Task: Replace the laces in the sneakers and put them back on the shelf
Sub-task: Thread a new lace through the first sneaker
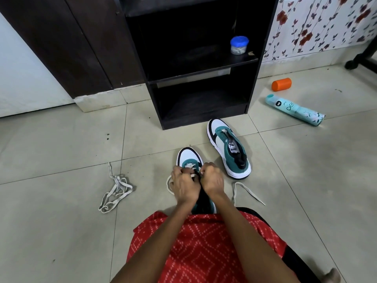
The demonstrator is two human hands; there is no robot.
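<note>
On the tiled floor, pinches flat white fabric lace [251, 192] with curled left hand [184, 186] and right hand [212, 180] at teal-and-white sneaker [188, 156] eyelets. Likely limp, light; best gripped near the tip.

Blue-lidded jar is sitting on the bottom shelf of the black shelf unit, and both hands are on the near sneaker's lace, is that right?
Not quite. In the head view the blue-lidded jar stands on the board above the bottom shelf of the black shelf unit. The rest holds: the left hand and right hand grip the white lace at the near sneaker.
</note>
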